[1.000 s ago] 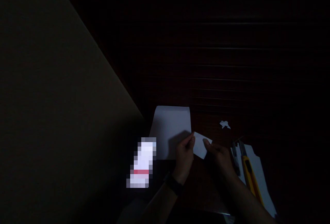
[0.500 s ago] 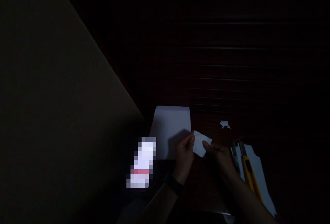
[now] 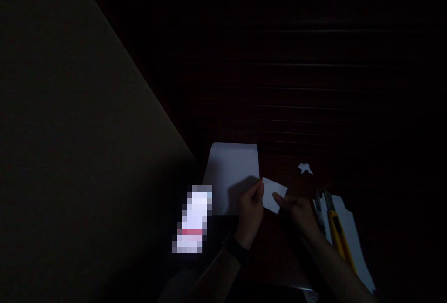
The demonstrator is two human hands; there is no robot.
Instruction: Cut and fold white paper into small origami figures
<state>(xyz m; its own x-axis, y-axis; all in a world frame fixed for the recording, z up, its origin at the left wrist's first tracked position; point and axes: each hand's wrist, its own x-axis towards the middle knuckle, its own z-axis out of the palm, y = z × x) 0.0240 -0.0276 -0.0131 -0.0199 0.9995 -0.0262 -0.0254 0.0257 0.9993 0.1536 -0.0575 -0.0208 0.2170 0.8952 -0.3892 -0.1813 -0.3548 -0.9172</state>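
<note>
A small white piece of paper point(image 3: 270, 197) is held between both hands, above the dark tabletop. My left hand point(image 3: 250, 204), with a dark band on its wrist, pinches the paper's left edge between thumb and fingers. My right hand point(image 3: 298, 210) grips the right side, its thumb lying on top of the paper and its fingers hidden beneath. Behind my left hand lies a larger white sheet point(image 3: 232, 168), partly shaded. To the right of my right hand, a yellow utility knife point(image 3: 339, 238) rests on white paper point(image 3: 358, 247).
A small folded white paper shape point(image 3: 305, 168) lies beyond my right hand. Left of my left hand glows a blurred bright screen point(image 3: 193, 219). A dark, narrow tool point(image 3: 319, 210) lies beside the knife. A plain wall point(image 3: 87, 131) slants along the left, and the room is dim.
My right thumb has slid slightly left across the small paper, whose right side has shifted a little. My left hand keeps its pinch almost unmoved.
</note>
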